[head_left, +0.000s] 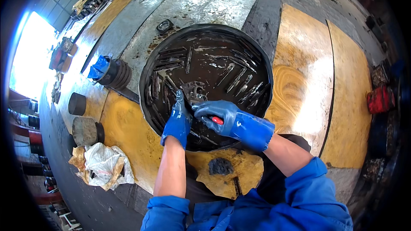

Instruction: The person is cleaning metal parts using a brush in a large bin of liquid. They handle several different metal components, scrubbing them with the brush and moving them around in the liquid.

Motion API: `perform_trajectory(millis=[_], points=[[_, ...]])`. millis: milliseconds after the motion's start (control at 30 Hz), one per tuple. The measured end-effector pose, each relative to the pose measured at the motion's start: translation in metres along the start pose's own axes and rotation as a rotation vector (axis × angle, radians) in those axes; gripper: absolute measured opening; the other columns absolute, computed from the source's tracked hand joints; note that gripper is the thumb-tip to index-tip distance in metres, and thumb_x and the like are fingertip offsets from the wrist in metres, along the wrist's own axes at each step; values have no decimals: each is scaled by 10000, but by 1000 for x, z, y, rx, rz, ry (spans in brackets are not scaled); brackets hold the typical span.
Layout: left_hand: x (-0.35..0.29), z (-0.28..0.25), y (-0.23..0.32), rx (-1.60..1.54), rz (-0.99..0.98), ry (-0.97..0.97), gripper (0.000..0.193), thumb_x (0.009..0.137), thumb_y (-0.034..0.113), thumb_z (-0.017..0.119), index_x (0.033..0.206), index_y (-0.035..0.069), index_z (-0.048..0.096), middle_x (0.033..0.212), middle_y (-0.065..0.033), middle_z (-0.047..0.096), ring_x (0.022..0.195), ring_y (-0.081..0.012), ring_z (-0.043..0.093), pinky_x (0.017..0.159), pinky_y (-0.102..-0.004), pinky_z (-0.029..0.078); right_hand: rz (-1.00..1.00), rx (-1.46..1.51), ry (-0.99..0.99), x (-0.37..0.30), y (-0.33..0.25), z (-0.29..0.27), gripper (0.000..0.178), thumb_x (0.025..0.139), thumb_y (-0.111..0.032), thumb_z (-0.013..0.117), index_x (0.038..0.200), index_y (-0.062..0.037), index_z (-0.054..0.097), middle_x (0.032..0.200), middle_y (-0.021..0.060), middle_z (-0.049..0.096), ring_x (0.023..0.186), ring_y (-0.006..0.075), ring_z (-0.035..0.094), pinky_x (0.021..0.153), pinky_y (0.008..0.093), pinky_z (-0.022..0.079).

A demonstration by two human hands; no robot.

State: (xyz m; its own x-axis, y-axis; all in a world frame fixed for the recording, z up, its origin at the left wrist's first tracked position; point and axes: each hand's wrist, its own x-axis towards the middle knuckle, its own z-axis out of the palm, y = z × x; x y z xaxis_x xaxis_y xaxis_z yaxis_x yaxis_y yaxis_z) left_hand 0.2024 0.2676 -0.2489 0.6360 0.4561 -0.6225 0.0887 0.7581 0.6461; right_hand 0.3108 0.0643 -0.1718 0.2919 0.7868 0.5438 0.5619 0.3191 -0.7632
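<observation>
A round black basin [147,66] of dark oily liquid holds several long metal bolts and rods. Both hands wear blue rubber gloves. My left hand [179,117] reaches into the basin's near side and grips a dark metal part [195,92] lying in the liquid. My right hand [218,115] is closed on a red-handled tool [217,120], its working end against the same part. The tool's tip is hidden by the glove and the liquid.
A black ribbed cylinder with a blue cap [109,72] lies left of the basin. Two round metal pieces [83,130] and crumpled rags [102,164] sit at the near left. A red object [379,99] stands at the right edge. A small ring [164,26] lies behind the basin.
</observation>
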Motion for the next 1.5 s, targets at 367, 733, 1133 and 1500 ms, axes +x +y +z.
perform_trajectory(millis=[367, 733, 1133, 1500], points=[[-35, 35, 15, -6, 74, -3, 462, 987, 402, 695, 1269, 37, 667, 1057, -127, 725, 878, -274, 683, 827, -461, 591, 432, 294, -18, -2, 5, -50, 243, 953, -54, 675, 1188, -76, 733, 1148, 82, 763, 1039, 176, 723, 931, 306, 576], [-73, 46, 30, 771, 472, 265, 431, 990, 364, 725, 1240, 20, 660, 918, -14, 641, 770, -129, 531, 689, -310, 459, 633, 343, 191, 14, 48, -35, 251, 993, -214, 664, 1217, -130, 740, 1064, 31, 764, 900, 149, 699, 829, 301, 574], [-74, 40, 17, 680, 615, 145, 424, 996, 365, 717, 1232, 17, 656, 905, -1, 624, 780, -123, 525, 705, -297, 451, 758, 770, 345, 17, 38, -28, 287, 1019, -193, 656, 1236, -11, 699, 1117, 142, 745, 930, 209, 734, 795, 323, 633], [-73, 41, 14, 656, 643, 119, 419, 1002, 365, 710, 1225, 15, 652, 893, 11, 609, 789, -118, 519, 720, -286, 443, 1124, 1076, 494, 12, 61, -11, 264, 1024, -228, 634, 1215, -58, 702, 1072, 110, 752, 890, 232, 752, 786, 402, 640]])
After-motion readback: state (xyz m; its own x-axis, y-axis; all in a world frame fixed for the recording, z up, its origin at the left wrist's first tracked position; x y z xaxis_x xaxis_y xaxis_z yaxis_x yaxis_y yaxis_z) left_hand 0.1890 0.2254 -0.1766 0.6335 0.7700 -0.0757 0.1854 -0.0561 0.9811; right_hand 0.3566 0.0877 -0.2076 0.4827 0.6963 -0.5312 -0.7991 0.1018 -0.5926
